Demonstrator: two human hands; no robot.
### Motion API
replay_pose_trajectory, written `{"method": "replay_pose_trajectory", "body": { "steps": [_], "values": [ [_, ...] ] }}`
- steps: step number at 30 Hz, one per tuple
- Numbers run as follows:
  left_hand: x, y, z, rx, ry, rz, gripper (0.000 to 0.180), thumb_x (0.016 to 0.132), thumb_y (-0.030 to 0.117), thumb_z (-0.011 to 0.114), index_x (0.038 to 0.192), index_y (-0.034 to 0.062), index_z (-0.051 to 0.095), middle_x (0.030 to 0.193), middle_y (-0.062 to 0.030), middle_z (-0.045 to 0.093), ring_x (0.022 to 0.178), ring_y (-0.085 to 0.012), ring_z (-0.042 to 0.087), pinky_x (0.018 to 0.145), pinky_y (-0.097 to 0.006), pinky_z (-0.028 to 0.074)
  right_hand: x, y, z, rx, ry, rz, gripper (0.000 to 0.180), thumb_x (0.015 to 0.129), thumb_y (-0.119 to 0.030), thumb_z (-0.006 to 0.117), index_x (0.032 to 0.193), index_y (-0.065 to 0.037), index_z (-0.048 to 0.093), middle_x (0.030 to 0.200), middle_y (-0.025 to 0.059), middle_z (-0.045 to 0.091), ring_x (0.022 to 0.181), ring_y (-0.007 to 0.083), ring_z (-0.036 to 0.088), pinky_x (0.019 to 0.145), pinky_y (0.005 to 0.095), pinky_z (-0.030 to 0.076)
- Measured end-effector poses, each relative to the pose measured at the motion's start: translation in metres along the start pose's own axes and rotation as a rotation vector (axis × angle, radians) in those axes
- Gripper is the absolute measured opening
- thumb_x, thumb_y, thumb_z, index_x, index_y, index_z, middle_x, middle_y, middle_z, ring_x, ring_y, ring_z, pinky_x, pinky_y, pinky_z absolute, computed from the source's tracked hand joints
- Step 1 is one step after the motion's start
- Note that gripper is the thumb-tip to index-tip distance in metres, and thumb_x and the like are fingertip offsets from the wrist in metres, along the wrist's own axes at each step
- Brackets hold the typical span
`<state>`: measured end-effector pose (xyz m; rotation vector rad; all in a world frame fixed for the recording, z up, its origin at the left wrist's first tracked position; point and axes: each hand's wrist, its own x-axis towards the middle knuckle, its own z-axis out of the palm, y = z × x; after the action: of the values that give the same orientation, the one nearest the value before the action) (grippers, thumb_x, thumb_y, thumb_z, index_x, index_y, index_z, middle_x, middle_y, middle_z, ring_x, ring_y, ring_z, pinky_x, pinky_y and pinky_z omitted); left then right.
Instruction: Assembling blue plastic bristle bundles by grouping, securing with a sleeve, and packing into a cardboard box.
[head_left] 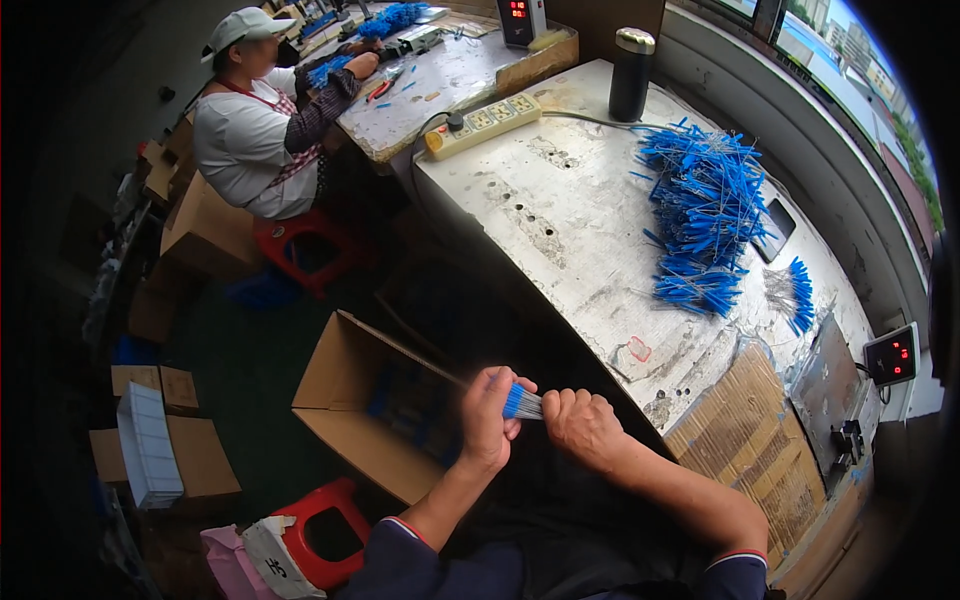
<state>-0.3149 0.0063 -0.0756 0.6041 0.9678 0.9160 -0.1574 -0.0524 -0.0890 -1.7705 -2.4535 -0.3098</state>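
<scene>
Between my two hands is a bundle of thin metal wires with blue ends. My left hand is wrapped round its blue end, and my right hand grips the silvery wire part. Both hands are over the near edge of an open cardboard box, which has blue bundles lying dimly inside it. To the right, on the worn white table, lies a large heap of the same blue-tipped wires. A smaller bunch of them is apart, near the table's right edge.
A black flask and a power strip stand on the table's far part. A phone lies beside the heap. Cardboard covers the near corner. A red stool is at lower left. Another person works at the far table.
</scene>
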Motion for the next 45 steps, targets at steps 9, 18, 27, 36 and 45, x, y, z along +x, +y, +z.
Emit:
{"method": "replay_pose_trajectory", "body": {
  "steps": [9,18,27,36,45],
  "values": [
    [0.014,0.009,-0.017,0.039,0.012,0.067,0.018,0.108,0.029,0.052,0.1,0.0123,0.054,0.09,-0.0079,0.07,0.047,-0.0011,0.041,0.039,-0.016,0.032,0.025,0.001,0.004,0.364,-0.091,-0.034,0.016,0.083,-0.015,0.063,0.089,-0.007,0.051,0.076,0.0088,0.059,0.068,0.0239,0.066,0.057,0.0387,0.054],
    [0.029,0.046,-0.036,0.056,0.068,0.164,0.017,0.107,0.029,0.054,0.1,0.0131,0.055,0.088,-0.0083,0.069,0.045,-0.0007,0.039,0.037,-0.016,0.029,0.06,0.029,-0.04,0.744,-0.029,-0.007,0.059,0.083,-0.027,0.078,0.127,0.002,0.053,0.113,0.0182,0.063,0.1,0.0341,0.063,0.081,0.0425,0.055],
    [0.048,0.061,-0.085,0.233,0.282,0.309,0.016,0.106,0.025,0.055,0.102,0.0099,0.057,0.082,-0.0036,0.068,0.049,-0.0005,0.043,0.038,-0.019,0.026,0.095,0.084,-0.029,0.584,0.194,0.116,0.052,0.08,-0.02,0.079,0.124,-0.002,0.057,0.125,0.0158,0.059,0.122,0.0366,0.054,0.104,0.0451,0.046],
    [0.068,-0.007,-0.217,0.926,0.513,0.569,0.018,0.1,0.023,0.064,0.098,0.006,0.058,0.082,-0.0078,0.068,0.075,-0.0219,0.068,0.067,-0.039,0.053,0.128,0.088,-0.004,0.505,0.117,0.094,0.058,0.078,-0.025,0.081,0.126,-0.003,0.057,0.138,0.0195,0.05,0.137,0.038,0.041,0.116,0.0499,0.031],
    [0.085,-0.088,-0.356,2.076,0.093,0.208,0.022,0.099,0.031,0.061,0.106,0.0103,0.058,0.099,-0.017,0.062,0.084,-0.0349,0.069,0.068,-0.048,0.056,0.166,0.091,0.01,0.352,0.147,0.081,0.06,0.073,-0.014,0.081,0.126,-0.009,0.053,0.137,0.0138,0.049,0.135,0.0354,0.042,0.115,0.0486,0.031]
  ]
}}
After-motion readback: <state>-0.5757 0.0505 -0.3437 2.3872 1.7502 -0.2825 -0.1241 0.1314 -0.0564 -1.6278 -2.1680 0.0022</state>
